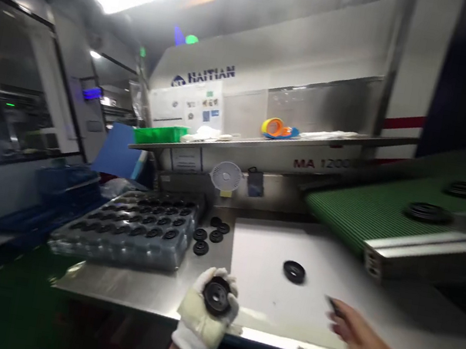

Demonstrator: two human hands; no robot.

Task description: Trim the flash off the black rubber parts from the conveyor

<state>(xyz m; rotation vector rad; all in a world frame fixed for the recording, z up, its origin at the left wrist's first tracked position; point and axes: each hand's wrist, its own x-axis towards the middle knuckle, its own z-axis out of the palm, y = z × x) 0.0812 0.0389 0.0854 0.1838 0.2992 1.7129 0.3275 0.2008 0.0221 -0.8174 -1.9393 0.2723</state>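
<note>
My left hand (208, 310), in a white work glove, is closed round a black round plastic wheel (217, 296) with a hole at its centre, its face turned up toward me. My bare right hand (352, 328) is blurred and pinches a small dark pointed tool (335, 306) whose exact kind I cannot make out. Between and beyond the hands, a second black wheel (294, 272) lies on the white sheet (265, 251). Several loose black wheels (201, 247) lie on the metal tabletop left of the sheet.
A clear plastic tray stack (157, 254) full of black wheels stands at the left. On the right a green conveyor belt (371, 203) carries two black parts (427, 212). Above the table runs a shelf (247, 141) with a green bin (160, 135) and tape rolls (273, 127). A small fan (226, 176) hangs below.
</note>
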